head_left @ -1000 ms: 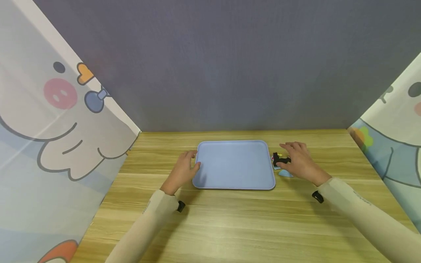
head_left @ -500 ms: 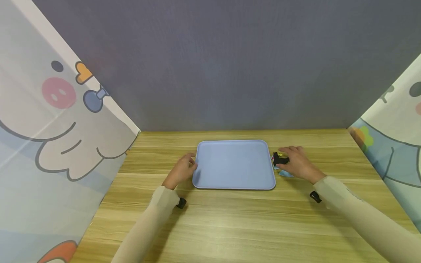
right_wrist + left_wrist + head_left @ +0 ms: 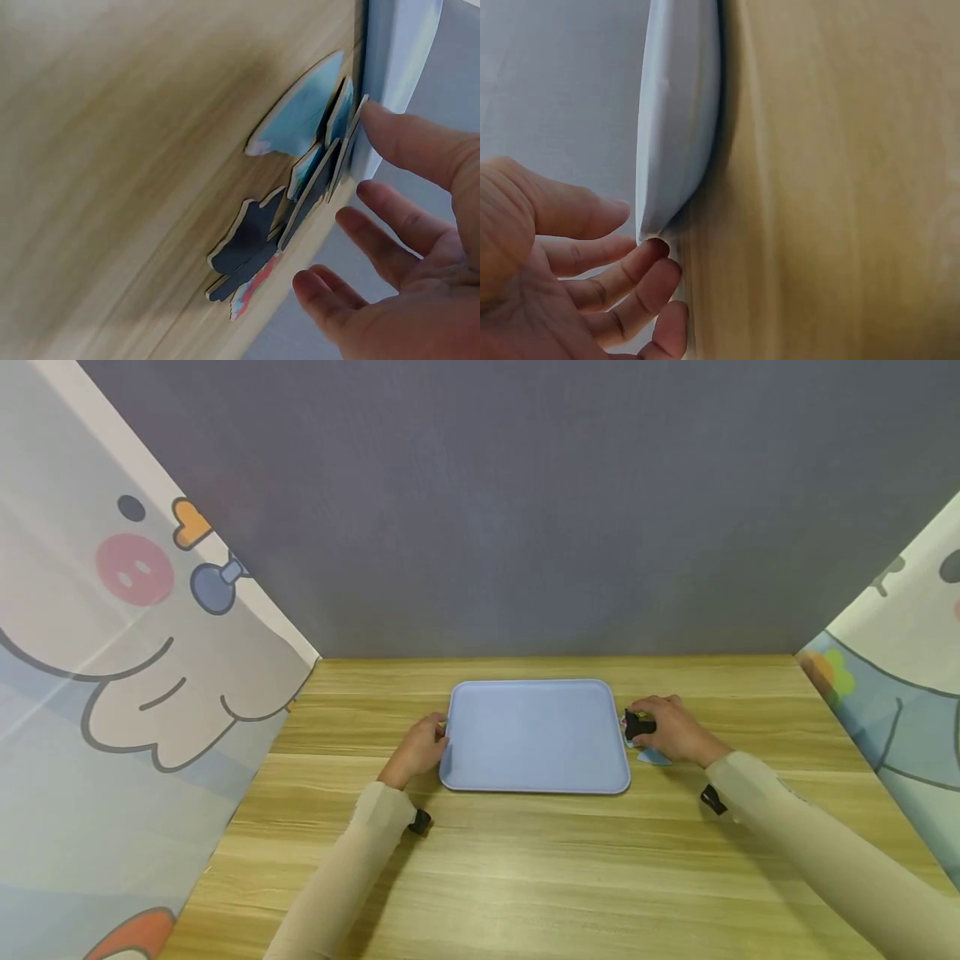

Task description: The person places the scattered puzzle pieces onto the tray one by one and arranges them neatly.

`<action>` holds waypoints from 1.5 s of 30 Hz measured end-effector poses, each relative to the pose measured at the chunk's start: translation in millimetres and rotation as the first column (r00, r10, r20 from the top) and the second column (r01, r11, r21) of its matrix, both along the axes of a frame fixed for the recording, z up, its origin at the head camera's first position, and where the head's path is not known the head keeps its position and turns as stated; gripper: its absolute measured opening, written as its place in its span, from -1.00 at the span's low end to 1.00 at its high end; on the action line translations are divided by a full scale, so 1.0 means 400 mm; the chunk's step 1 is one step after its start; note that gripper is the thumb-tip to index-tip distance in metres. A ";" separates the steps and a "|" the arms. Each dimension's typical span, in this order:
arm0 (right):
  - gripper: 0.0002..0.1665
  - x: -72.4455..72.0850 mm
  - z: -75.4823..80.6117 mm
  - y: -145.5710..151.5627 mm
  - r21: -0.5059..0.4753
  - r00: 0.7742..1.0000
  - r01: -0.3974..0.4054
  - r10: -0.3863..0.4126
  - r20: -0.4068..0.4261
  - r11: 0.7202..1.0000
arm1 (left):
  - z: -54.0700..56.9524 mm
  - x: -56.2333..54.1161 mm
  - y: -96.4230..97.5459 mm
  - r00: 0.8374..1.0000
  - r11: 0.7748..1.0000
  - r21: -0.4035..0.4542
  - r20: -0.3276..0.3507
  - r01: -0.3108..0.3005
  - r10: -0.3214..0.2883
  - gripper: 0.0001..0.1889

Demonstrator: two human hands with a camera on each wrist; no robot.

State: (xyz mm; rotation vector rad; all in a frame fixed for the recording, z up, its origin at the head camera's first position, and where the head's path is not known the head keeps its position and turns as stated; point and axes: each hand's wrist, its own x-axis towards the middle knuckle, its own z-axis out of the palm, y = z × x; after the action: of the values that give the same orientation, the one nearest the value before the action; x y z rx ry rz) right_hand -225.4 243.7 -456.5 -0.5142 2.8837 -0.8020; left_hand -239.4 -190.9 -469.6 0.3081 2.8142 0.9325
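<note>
A pale blue rectangular tray (image 3: 534,735) lies on the table. My left hand (image 3: 417,748) is at its left edge; in the left wrist view the fingertips (image 3: 657,249) come right to the tray's rim (image 3: 676,112), with the thumb to one side. To the right of the tray lies a small heap of flat puzzle pieces with pale edges, some black and some printed. My right hand (image 3: 672,728) reaches over them, its thumb at the end of a tilted piece (image 3: 346,154) and the other fingers spread beside it. A light-blue piece (image 3: 301,105) and a black piece (image 3: 247,236) lie nearby.
The wooden table (image 3: 525,877) stretches toward the front. A grey panel (image 3: 487,510) rises behind it, and cartoon-printed sheets (image 3: 97,710) stand at the sides. Black straps (image 3: 713,799) hang at both wrists.
My right hand has moved slightly left and lower over the heap, its thumb and fingers drawing closer together. The left hand's fingers have drawn together at the tray's edge. The tray stays put.
</note>
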 end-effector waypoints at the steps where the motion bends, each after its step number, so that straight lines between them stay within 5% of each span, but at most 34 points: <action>1: -0.37 -0.002 -0.002 0.001 0.003 1.000 -0.003 0.003 0.004 1.000 | 0.000 0.002 0.002 1.000 1.000 -0.012 -0.012 0.007 -0.007 -0.57; 26: -0.37 -0.033 -0.009 0.025 0.002 1.000 -0.018 0.018 0.020 1.000 | -0.009 -0.004 0.027 0.998 0.999 -0.032 0.044 -0.042 0.043 -0.56; 45: -0.39 -0.019 0.044 -0.029 -0.059 0.999 -0.025 0.023 -0.023 0.998 | -0.008 -0.003 0.023 0.998 0.998 -0.040 0.047 -0.049 0.051 -0.57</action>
State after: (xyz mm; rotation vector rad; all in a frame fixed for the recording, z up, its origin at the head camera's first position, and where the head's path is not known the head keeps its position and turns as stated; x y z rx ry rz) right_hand -233.1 232.2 -438.8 -0.5668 2.8756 -0.8865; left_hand -240.5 -181.7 -472.7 0.2083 2.8041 0.8815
